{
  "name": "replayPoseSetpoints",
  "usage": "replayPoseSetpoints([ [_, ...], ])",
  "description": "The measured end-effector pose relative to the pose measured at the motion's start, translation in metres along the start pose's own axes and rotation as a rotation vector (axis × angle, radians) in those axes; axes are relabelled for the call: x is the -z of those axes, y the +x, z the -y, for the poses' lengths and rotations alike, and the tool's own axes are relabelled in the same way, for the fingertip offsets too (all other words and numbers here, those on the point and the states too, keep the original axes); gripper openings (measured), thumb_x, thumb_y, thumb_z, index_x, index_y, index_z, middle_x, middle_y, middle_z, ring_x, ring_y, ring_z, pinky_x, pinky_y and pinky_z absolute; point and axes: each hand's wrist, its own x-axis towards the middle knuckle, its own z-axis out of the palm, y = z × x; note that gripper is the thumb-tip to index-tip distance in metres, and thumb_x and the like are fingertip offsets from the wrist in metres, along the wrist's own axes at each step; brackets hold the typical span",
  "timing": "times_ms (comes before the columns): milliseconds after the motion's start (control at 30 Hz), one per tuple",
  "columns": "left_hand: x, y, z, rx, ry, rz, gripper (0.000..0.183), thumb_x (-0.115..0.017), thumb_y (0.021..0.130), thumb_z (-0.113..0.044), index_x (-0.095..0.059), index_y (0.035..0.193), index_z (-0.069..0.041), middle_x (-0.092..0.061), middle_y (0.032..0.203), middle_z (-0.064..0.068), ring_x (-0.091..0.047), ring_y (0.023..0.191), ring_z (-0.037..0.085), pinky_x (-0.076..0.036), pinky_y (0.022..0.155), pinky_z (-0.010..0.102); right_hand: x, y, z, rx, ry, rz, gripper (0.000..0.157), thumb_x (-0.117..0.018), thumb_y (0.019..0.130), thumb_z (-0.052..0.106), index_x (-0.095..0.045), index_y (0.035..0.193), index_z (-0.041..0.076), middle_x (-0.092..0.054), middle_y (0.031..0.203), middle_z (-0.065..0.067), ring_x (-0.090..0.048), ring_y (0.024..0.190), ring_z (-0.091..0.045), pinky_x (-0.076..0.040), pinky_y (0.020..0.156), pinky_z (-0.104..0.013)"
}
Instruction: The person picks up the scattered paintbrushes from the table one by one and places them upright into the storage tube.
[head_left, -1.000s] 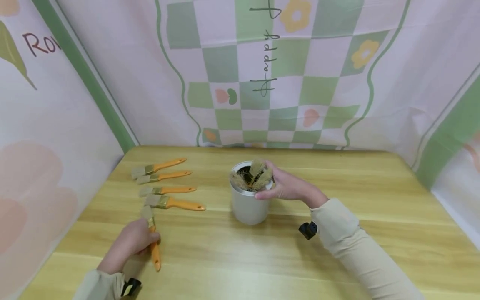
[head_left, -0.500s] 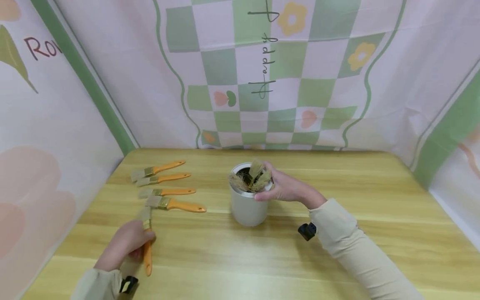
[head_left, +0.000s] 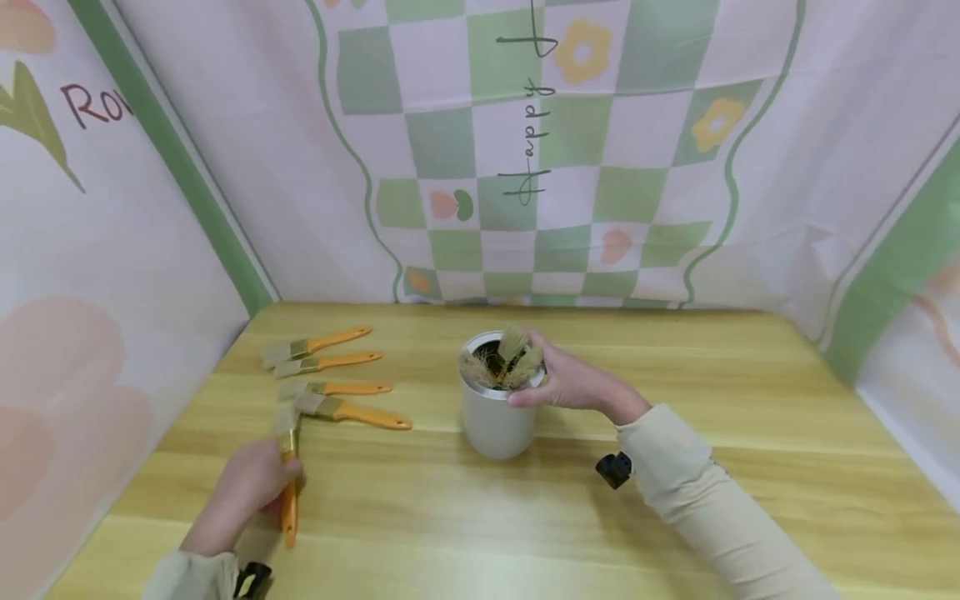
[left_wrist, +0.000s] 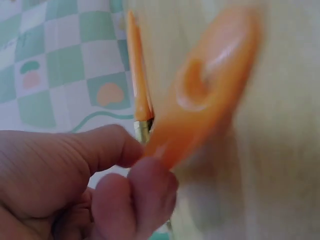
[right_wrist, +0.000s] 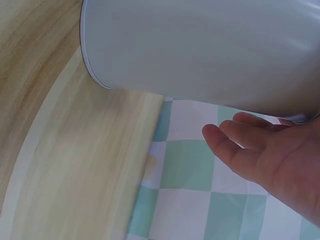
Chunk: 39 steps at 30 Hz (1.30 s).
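Note:
In the head view my left hand (head_left: 251, 479) pinches an orange-handled paintbrush (head_left: 289, 500) at the lower left, bristles pointing away from me. The left wrist view shows its handle (left_wrist: 200, 95) between thumb and fingers. Just beyond, several similar paintbrushes (head_left: 371, 415) lie in a column, handles to the right. The held brush's bristles come close to the nearest one's; whether they touch I cannot tell. My right hand (head_left: 573, 379) grips the rim of a white can (head_left: 498, 425), thumb in front, other fingers behind. Several brush heads (head_left: 513, 343) stick up out of the can.
The light wooden table (head_left: 450, 517) runs back to a patterned cloth (head_left: 502, 150) hanging behind it. Another cloth wall (head_left: 150, 250) borders the left side. A black wrist strap piece (head_left: 615, 471) juts from under the right sleeve.
My left hand has shifted a little to the left with the paintbrush, which now points more straight ahead. My right hand stays on the can. The head view has tilted slightly.

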Motion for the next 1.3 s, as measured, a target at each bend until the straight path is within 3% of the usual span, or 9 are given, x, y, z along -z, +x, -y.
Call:
replayPoseSetpoints([
  [133,0.006,0.000,-0.012,-0.024,0.045,-0.054,0.038,-0.052,0.088,-0.021,-0.047,0.052,-0.011,-0.051,0.045,0.002,-0.047,0.041,0.015,-0.038,0.045,0.028,0.000,0.000,0.001,-0.010,0.013,-0.003,0.110,-0.081,0.076,0.036,-0.006,0.153,0.008,-0.038,0.145,-0.027,-0.039,0.135,-0.044,-0.029,0.112,-0.059],
  [333,0.018,-0.002,-0.036,-0.073,-0.011,-0.132,0.042,-0.052,0.091,-0.023,-0.043,0.051,-0.012,-0.047,0.043,0.000,-0.046,0.040,0.014,-0.035,0.045,0.027,0.000,0.000,0.000,0.004,0.042,0.003,0.108,-0.080,0.077,0.034,-0.007,0.152,0.007,-0.039,0.144,-0.027,-0.040,0.134,-0.043,-0.031,0.112,-0.057],
  [600,0.020,0.005,-0.060,-0.233,0.053,-0.467,0.033,-0.056,0.092,-0.019,-0.046,0.063,-0.007,-0.042,0.049,0.002,-0.038,0.043,0.015,-0.029,0.040,0.025,0.000,-0.001,0.002,-0.005,0.000,-0.025,0.108,-0.080,0.077,0.033,-0.006,0.153,0.009,-0.040,0.144,-0.026,-0.041,0.133,-0.043,-0.031,0.112,-0.058],
  [800,0.017,0.008,-0.081,-0.453,-0.025,-0.727,0.022,-0.061,0.085,-0.008,-0.052,0.066,-0.004,-0.046,0.050,0.001,-0.034,0.042,0.008,-0.027,0.039,0.021,-0.002,-0.001,0.000,-0.008,-0.009,-0.026,0.111,-0.081,0.075,0.034,-0.006,0.153,0.010,-0.039,0.146,-0.026,-0.040,0.134,-0.044,-0.031,0.111,-0.059],
  [1133,0.022,0.027,-0.130,-0.619,-0.098,-0.758,0.019,-0.062,0.085,-0.007,-0.055,0.068,-0.001,-0.053,0.054,0.005,-0.037,0.043,0.007,-0.030,0.040,0.018,-0.002,-0.002,-0.004,-0.006,0.010,-0.028,0.112,-0.082,0.075,0.032,-0.005,0.153,0.008,-0.039,0.145,-0.027,-0.041,0.133,-0.044,-0.031,0.111,-0.059],
  [1300,0.020,0.034,-0.149,-0.702,-0.115,-0.836,0.015,-0.064,0.082,-0.007,-0.057,0.070,-0.001,-0.055,0.053,0.005,-0.039,0.041,0.007,-0.030,0.039,0.018,-0.003,-0.001,-0.002,0.005,0.022,-0.016,0.113,-0.082,0.074,0.033,-0.006,0.153,0.007,-0.039,0.145,-0.026,-0.040,0.134,-0.043,-0.030,0.112,-0.059],
])
